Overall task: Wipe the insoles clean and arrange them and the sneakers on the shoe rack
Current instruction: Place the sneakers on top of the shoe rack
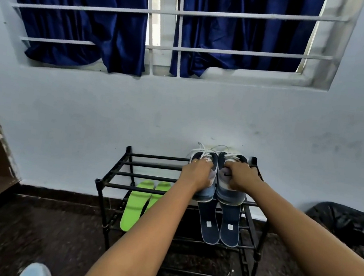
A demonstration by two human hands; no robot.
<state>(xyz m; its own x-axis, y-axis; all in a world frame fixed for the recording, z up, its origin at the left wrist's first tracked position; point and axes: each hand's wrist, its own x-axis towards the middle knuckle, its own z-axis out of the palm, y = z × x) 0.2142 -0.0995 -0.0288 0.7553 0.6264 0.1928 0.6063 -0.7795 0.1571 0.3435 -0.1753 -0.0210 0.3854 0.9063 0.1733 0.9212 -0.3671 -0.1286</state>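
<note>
Gripped one each by L hand (195,173) & R hand (239,175), sneakers (231,194) sit paired on shoe rack (112,185) top tier above navy insoles (229,231), prob. keeping sets together.

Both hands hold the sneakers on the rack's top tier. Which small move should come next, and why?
Probably let go: the left hand grips the left sneaker, the right hand the right sneaker, and both rest together on the top bars of the shoe rack; the green insoles and navy insoles lie on the tier below.
</note>
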